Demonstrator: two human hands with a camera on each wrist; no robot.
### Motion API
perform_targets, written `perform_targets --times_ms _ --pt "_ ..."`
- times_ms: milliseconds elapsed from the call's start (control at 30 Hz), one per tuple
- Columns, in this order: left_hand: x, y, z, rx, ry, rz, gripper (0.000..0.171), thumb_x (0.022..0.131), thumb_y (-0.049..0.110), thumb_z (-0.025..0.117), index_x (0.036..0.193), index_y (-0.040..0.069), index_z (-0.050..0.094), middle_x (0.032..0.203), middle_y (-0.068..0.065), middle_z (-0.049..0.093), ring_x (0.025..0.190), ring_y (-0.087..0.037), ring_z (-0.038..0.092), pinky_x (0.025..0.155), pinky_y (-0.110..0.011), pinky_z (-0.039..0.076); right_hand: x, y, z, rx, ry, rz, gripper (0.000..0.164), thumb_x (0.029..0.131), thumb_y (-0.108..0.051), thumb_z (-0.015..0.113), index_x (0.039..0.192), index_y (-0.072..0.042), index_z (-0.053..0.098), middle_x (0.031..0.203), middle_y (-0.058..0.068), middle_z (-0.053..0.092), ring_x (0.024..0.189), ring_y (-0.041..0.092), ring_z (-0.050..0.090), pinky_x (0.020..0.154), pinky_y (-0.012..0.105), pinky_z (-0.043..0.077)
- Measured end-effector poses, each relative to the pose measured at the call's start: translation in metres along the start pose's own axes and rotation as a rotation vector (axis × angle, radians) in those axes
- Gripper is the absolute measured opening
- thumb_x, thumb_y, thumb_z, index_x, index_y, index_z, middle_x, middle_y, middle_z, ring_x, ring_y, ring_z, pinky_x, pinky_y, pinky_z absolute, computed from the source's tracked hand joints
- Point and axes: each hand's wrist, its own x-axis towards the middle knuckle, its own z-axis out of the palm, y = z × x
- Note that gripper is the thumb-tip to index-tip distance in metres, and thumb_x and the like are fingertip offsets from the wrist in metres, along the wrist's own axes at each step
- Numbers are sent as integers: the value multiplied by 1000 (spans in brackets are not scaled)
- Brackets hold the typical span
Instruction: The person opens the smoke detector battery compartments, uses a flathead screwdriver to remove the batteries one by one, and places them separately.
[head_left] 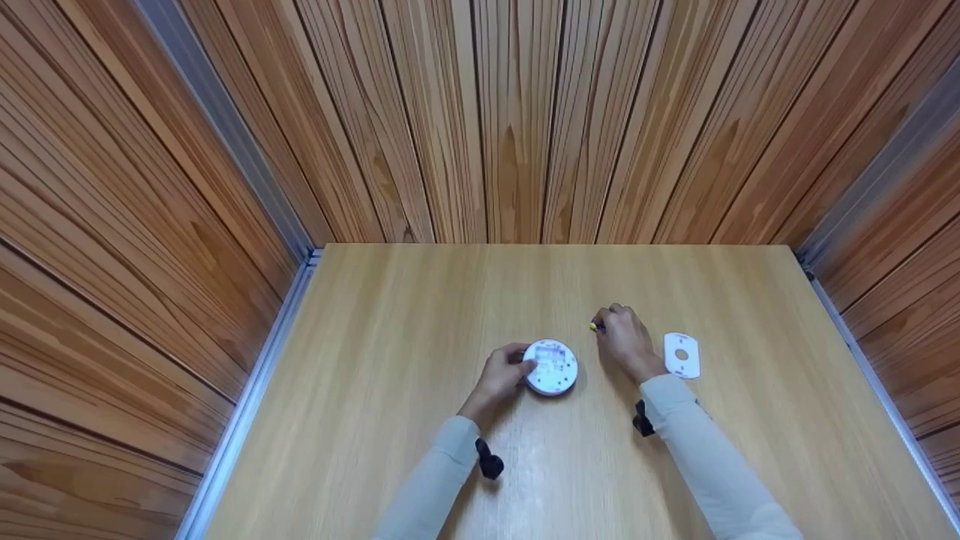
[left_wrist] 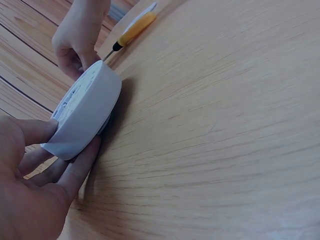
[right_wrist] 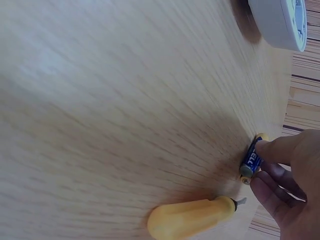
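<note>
My left hand [head_left: 506, 377] grips a round white device [head_left: 551, 367] by its left edge, thumb on the face and fingers underneath. The device is tilted, its face with a recessed compartment and small holes turned up. Farther right, my right hand [head_left: 626, 337] pinches a small blue battery [right_wrist: 252, 159] between thumb and fingers, low at the tabletop. A second battery [right_wrist: 245, 179] shows right beside it, partly hidden. A screwdriver [right_wrist: 192, 217] with a yellow handle lies close to the right hand; the hand and forearm hide it in the head view.
A white plate [head_left: 681, 355] with a round hole lies on the table right of my right wrist. Wood-panelled walls [head_left: 517, 120] stand at the back and sides of the wooden table [head_left: 420, 300], with metal rails [head_left: 247, 405] along its side edges.
</note>
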Motion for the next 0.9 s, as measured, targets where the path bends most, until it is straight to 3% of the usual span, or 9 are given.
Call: perform_targets --times_ms 367,600,900 --pt "0 0 0 -14 0 0 36 104 16 68 140 13 68 126 -4 69 109 -16 65 91 -30 57 -1 1 -1 5 -8 -12 18 99 0 70 117 4 74 113 21 68 107 38 66 93 50 59" --pt "0 -2 0 -45 -17 43 36 104 9 66 140 7 67 128 -10 70 107 -16 67 87 -30 60 -2 3 -9 37 16 -10 17 100 0 69 116 4 74 112 22 69 106 38 66 95 52 59" --pt "0 1 1 -39 -4 -37 36 104 15 67 141 13 67 130 -5 69 110 -16 67 92 -31 59 -1 8 -32 73 -8 33 21 101 -1 69 121 3 72 113 20 66 100 34 62 91 49 60"
